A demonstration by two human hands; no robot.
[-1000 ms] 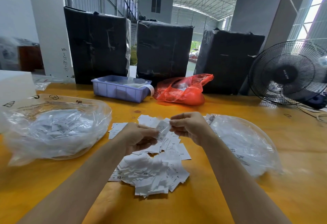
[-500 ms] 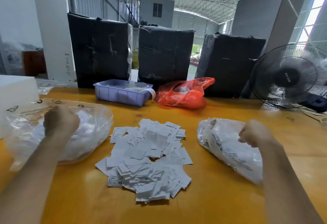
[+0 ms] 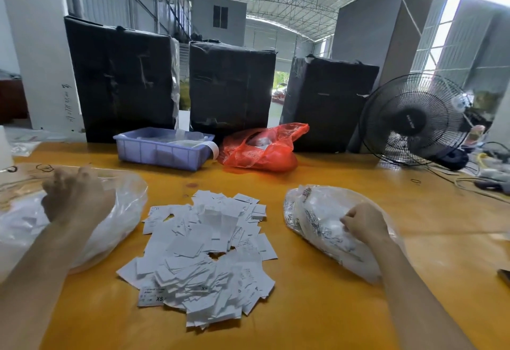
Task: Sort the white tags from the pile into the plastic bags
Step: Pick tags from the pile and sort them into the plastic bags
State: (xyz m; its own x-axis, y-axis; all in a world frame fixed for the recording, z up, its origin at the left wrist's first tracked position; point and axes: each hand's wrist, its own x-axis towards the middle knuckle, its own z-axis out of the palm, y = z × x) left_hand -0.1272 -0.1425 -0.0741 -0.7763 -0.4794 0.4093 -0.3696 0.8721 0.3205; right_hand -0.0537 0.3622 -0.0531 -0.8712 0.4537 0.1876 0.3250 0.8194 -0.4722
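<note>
The pile of white tags point(image 3: 202, 261) lies loose on the yellow table point(image 3: 317, 322) right in front of me, small paper rectangles overlapping every way, some printed "XS" along the near edge. My hands are spread well apart, 1 at each bag. My left hand point(image 3: 76, 197) sits over the clear left bag point(image 3: 118, 228), fingers curled; it is blurred and I cannot tell whether it grips anything. My right hand point(image 3: 365, 222) is at the top of the printed right bag point(image 3: 320, 225), fingers curled down against the plastic; again I cannot tell if a tag is pinched. Beyond the pile stand a purple tray point(image 3: 162, 151) and a red bag point(image 3: 262, 148), then 3 black wrapped bundles point(image 3: 231, 84). A black fan point(image 3: 414, 120) stands at far right.
</note>
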